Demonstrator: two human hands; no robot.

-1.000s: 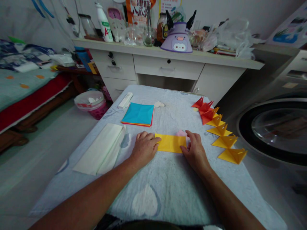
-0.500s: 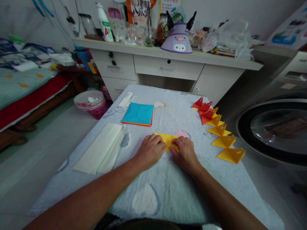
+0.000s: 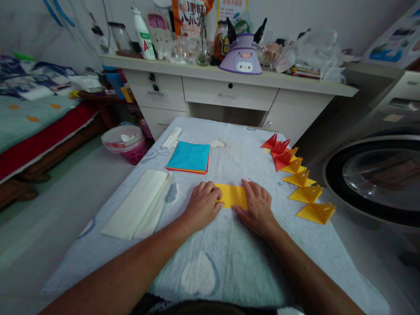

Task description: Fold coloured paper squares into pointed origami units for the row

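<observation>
On the yellow paper [image 3: 232,197], your left hand [image 3: 202,202] curls at left, pinch unclear; your right hand [image 3: 259,204] spreads at right.

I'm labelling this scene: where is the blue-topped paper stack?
In the head view, the blue-topped paper stack lies left of centre on the table, beyond the left hand, with the slim white item at its far left.

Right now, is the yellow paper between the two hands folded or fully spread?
The yellow paper looks folded: it lies as a flat oblong, unlike the squarish paper stack. How many layers, I cannot tell.
</observation>
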